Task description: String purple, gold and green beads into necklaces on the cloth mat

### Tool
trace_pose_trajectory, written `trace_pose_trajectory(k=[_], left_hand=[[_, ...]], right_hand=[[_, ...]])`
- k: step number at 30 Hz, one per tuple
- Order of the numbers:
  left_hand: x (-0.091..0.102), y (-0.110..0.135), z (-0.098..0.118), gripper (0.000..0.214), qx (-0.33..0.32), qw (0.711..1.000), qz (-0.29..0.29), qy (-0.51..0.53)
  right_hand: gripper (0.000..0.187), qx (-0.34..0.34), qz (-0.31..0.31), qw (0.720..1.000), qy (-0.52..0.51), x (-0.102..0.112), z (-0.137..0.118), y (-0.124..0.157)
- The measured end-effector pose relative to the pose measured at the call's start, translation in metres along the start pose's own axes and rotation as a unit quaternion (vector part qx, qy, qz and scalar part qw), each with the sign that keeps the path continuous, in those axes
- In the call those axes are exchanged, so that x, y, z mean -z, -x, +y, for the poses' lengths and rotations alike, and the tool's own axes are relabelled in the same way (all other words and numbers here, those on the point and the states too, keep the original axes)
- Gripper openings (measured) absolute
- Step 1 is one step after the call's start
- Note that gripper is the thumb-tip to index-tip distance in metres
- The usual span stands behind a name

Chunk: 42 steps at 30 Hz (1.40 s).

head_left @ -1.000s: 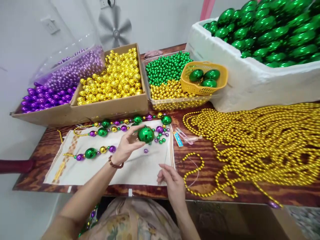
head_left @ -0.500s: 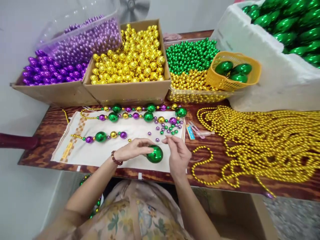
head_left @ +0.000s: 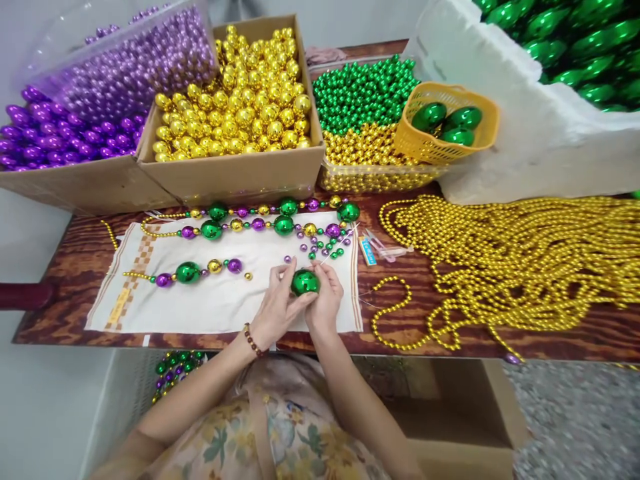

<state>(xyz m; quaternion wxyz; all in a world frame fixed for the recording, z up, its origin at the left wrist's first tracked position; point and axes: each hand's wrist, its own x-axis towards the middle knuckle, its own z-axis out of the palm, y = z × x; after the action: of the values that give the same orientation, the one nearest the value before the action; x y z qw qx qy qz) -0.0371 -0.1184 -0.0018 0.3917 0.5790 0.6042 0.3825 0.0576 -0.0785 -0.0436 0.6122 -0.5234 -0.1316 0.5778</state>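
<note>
My left hand (head_left: 275, 303) is closed around a large shiny green bead (head_left: 305, 283) above the white towel (head_left: 240, 303). Against the bead's other side, my right hand (head_left: 326, 299) pinches a long thin needle (head_left: 341, 242) that slants up and to the right. Loose small purple and green beads (head_left: 326, 253) lie just beyond my fingers. To the left on the towel rests a short strung row with a green bead (head_left: 188, 273), purple beads and a gold one. Behind it run longer strung rows (head_left: 258, 225). A single small gold bead (head_left: 249, 276) sits near my left hand.
Boxes of purple beads (head_left: 70, 137) and gold beads (head_left: 235, 120) stand behind, beside a tub of small green and gold beads (head_left: 363, 97). A yellow basket (head_left: 480, 130) holds large green beads. Gold bead strands (head_left: 515, 260) cover the right side, near a blue packet (head_left: 367, 251).
My hands have come together: the right hand has moved left to the green bead, and the needle now shows beside it. The head view has shifted slightly.
</note>
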Motion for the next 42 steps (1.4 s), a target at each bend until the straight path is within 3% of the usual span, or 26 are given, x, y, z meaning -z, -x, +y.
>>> trace_pose_trajectory(k=[4, 8, 11, 16, 22, 25, 28, 32, 36, 42], left_hand=[[-0.007, -0.002, -0.011, 0.059, -0.051, 0.995, 0.082, 0.000], [-0.010, 0.000, -0.014, 0.036, -0.083, 0.991, 0.091, 0.053], [-0.011, 0.002, -0.013, 0.046, -0.097, 0.989, 0.100, 0.046], [-0.002, -0.003, -0.017, 0.051, -0.142, 0.982, 0.116, 0.033], [0.025, -0.012, -0.022, 0.050, -0.211, 0.972, 0.092, 0.040], [0.038, -0.023, -0.018, 0.045, -0.185, 0.969, 0.120, 0.112], [0.055, -0.041, -0.007, 0.040, -0.121, 0.954, 0.148, 0.232], [0.076, -0.058, 0.012, 0.039, -0.041, 0.919, 0.128, 0.371], [0.085, -0.061, 0.023, 0.042, -0.025, 0.908, 0.101, 0.405], [0.081, -0.058, 0.022, 0.044, -0.016, 0.900, 0.093, 0.426]], right_hand=[[0.028, 0.011, 0.032, 0.999, -0.011, -0.001, 0.008, 0.003], [0.029, 0.052, 0.036, 0.998, 0.010, -0.001, 0.008, 0.007], [0.030, 0.078, 0.035, 0.996, 0.038, -0.003, 0.006, 0.010], [0.031, 0.096, -0.013, 0.993, 0.062, 0.002, -0.004, 0.012], [0.024, 0.086, -0.092, 0.988, 0.092, 0.034, -0.021, 0.016], [0.018, 0.075, -0.137, 0.979, 0.132, 0.051, -0.020, 0.026], [0.014, 0.101, -0.200, 0.957, 0.182, 0.059, -0.015, 0.037], [0.015, 0.137, -0.262, 0.925, 0.238, 0.056, -0.011, 0.047], [0.016, 0.156, -0.275, 0.913, 0.257, 0.048, -0.012, 0.048], [0.016, 0.146, -0.278, 0.911, 0.267, 0.049, -0.009, 0.044]])
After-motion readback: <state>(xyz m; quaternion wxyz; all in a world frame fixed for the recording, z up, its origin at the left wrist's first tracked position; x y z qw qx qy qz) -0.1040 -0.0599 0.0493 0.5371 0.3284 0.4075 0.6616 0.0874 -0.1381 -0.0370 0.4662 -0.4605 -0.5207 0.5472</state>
